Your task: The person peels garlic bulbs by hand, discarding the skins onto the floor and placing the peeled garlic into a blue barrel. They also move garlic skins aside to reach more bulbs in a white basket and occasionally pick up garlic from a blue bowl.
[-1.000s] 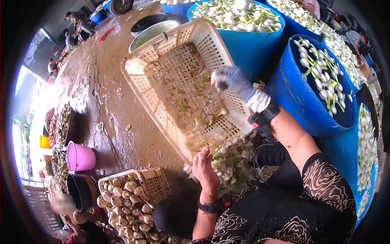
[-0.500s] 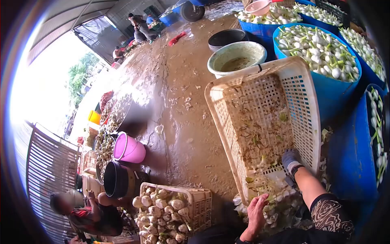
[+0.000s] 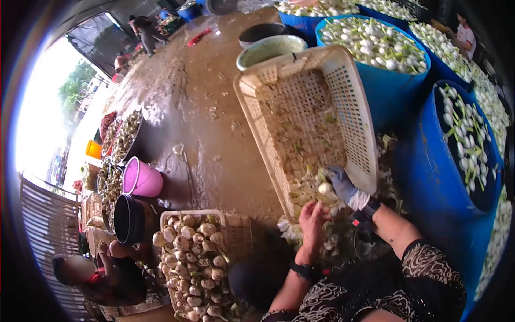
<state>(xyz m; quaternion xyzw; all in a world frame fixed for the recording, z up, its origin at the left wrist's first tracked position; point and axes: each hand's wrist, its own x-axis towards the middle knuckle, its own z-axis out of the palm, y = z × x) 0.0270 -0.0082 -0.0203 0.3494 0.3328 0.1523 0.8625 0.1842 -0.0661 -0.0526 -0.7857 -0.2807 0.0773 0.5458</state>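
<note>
And here's a black top (image 3: 370, 282) splashed with pale, rose-like swirls, its right sleeve (image 3: 433, 265) stopping near the elbow; a grey glove (image 3: 340, 183) with a whitish cuff (image 3: 359, 200), a black wristband (image 3: 370, 208), and, on the left wrist, a black strap (image 3: 304, 270).

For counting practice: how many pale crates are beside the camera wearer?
2: the front crate, near the right hand; the left crate, heaped with bulbs. Others may be hidden.
</note>
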